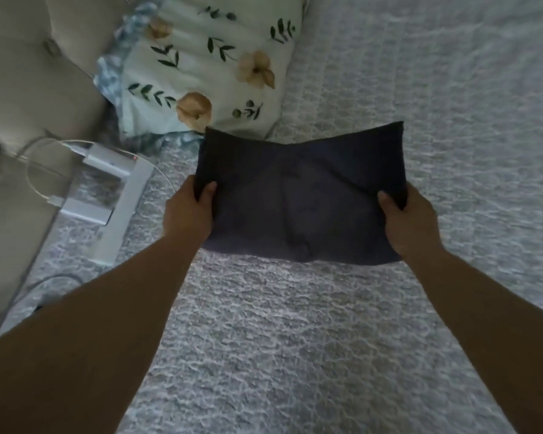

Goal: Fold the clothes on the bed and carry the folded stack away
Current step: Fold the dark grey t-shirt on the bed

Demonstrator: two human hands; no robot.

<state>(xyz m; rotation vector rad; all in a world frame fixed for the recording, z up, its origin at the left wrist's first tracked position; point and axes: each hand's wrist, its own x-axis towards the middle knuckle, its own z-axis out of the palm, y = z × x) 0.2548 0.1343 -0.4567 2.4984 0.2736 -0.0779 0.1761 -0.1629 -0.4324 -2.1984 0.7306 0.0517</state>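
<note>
Cloth (pixel 298 195) is gripped at opposite side edges by left hand (pixel 190 211) and right hand (pixel 409 222), thumbs on top, above bed (pixel 295 339).

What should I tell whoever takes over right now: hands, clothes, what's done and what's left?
Left hand pinches the left edge of the dark garment; right hand pinches its right edge.
Garment is spread between both hands over the bedspread, just in front of the floral pillow.
Done: no folded stack in view.
Left: fold this piece, any others out of view, then carry the stack away.
</note>
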